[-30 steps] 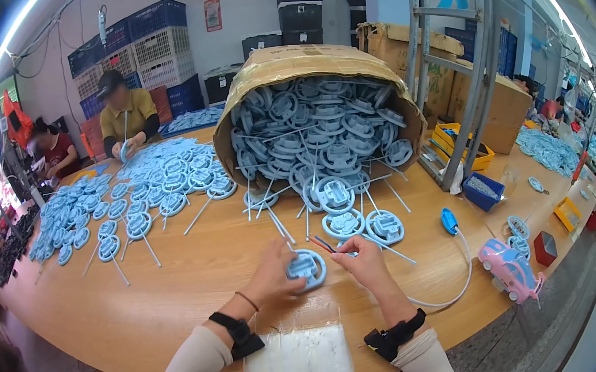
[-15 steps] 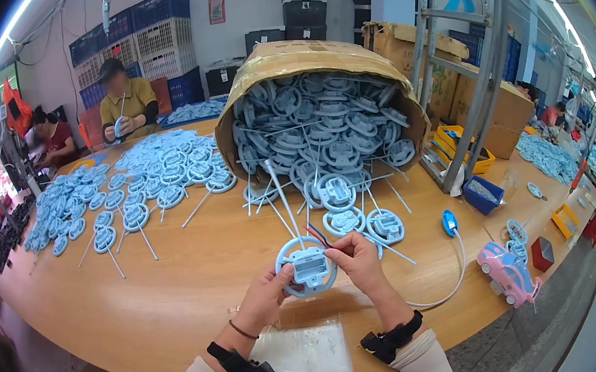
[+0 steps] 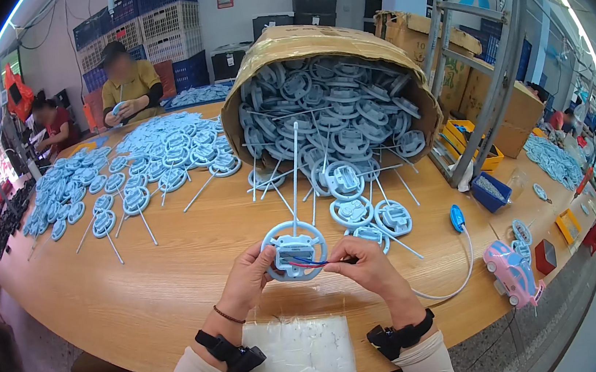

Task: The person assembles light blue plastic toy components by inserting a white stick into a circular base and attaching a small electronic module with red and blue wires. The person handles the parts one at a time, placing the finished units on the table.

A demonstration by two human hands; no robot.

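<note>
A light-blue toy steering wheel (image 3: pixel 294 251) with a long pale rod pointing away from me is held over the near table. My left hand (image 3: pixel 244 271) grips its left rim, thumb on the front. At the wheel's right side, my right hand (image 3: pixel 364 261) pinches a few thin red and blue wires (image 3: pixel 311 262), which run across the rectangular recess in the wheel's middle. The far ends of the wires inside the recess are too small to make out. Just beyond lie several similar wheels (image 3: pixel 393 218), in front of a cardboard box (image 3: pixel 333 41) tipped on its side and full of them.
More blue wheels (image 3: pixel 169 153) are heaped at the left. A clear plastic sheet (image 3: pixel 301 351) lies at the near edge. To the right are a white cable (image 3: pixel 468 262), a pink toy car (image 3: pixel 511 272), a blue bin (image 3: pixel 488 192) and a metal ladder (image 3: pixel 473 78). A co-worker (image 3: pixel 128 84) sits opposite.
The wheel has shifted slightly left and up, its rod now more upright. The wires, earlier held up beside the rod, now lie across the recess. My right hand has turned and lowered a little.
</note>
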